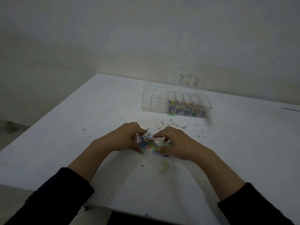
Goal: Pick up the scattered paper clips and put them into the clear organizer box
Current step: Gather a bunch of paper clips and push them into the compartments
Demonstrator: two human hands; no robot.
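Note:
A small heap of coloured paper clips [148, 143], blue, green and orange, lies on the white table between my two hands. My left hand [125, 138] cups the heap from the left, fingers curled around several clips. My right hand [177, 143] closes in from the right, fingertips touching a green clip. Two pale yellow-green clips [164, 167] lie apart, nearer to me. The clear organizer box [155, 101] stands farther back to the right; its right compartments hold coloured clips, its left ones look bare.
The white table [81, 127] is stained with dark specks in front of the box. Its left edge runs diagonally toward a grey wall behind. Its near edge lies just below my dark sleeves.

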